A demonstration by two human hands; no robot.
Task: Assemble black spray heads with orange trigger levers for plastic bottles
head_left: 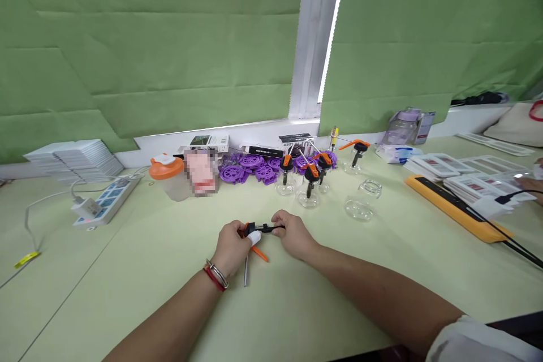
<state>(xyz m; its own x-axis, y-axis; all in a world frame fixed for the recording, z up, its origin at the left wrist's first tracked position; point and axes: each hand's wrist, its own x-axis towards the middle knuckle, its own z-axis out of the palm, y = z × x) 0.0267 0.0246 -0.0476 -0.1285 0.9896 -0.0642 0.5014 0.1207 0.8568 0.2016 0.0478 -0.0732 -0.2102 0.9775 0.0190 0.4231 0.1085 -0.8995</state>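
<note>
Pump head (259, 229), black with an orange lever and a thin tube, sits mid-desk near its front edge, clamped by your left hand (231, 246) while your right hand (292, 233) pinches its black end, so keep both grips steady and level.

left hand (231, 247), right hand (292, 233), fingers pinched, close together

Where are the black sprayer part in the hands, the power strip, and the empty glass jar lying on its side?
black sprayer part (263, 228), head view, on its black bar between the hands.
power strip (107, 202), head view, on its top face.
empty glass jar (360, 203), head view, on its clear body.
</note>
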